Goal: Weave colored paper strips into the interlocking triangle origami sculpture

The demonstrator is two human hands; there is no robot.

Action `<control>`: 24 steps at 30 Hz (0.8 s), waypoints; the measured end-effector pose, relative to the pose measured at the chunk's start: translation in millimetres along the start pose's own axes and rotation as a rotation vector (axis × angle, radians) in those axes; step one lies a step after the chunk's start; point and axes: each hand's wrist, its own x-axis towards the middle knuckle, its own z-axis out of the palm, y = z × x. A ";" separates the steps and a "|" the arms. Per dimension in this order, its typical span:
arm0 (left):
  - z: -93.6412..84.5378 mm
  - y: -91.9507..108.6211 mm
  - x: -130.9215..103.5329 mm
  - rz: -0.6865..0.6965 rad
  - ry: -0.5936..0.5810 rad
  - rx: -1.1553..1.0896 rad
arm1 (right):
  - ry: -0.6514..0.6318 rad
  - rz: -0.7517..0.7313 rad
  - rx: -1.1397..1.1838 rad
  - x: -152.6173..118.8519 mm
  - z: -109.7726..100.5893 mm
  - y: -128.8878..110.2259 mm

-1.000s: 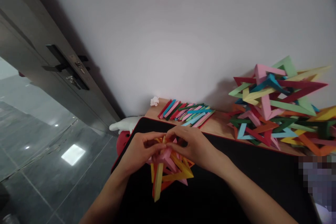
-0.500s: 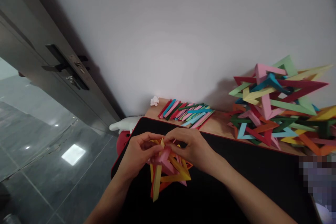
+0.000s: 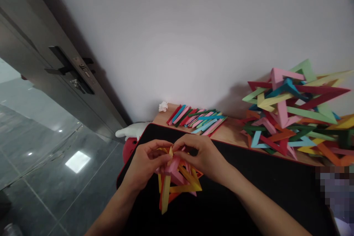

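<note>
A folded paper star model in pink, yellow, orange and red strips is held between my hands, over the black mat. My left hand pinches its upper left part, thumb and fingers closed around a pale yellow strip that points down toward me. Close beside it, my right hand has its thumb and forefinger pressed together at the pale yellow tip near the top of the model. The fingers partly hide the upper part of the model.
Several folded paper strips lie on the wooden table strip by the wall. Finished-looking paper stars are piled at the right. A crumpled white paper sits at the table's corner. The black mat covers the front; a grey door stands at left.
Both hands keep almost the same pinch on the paper star model. The view has shifted very slightly; nothing has been taken up or let go.
</note>
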 end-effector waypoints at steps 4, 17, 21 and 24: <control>0.4 -0.1 1.1 -0.001 0.057 0.031 | -0.002 -0.019 0.001 0.4 1.1 1.4; 7.4 -0.9 -4.9 -0.004 0.125 -0.045 | -0.012 0.010 0.020 0.4 1.8 -1.6; 8.5 -3.5 -6.0 -0.011 0.128 -0.080 | -0.013 0.011 0.014 1.2 0.5 -2.0; 8.2 -4.5 -6.7 -0.018 0.112 -0.111 | -0.033 0.010 0.019 1.3 -0.9 -2.9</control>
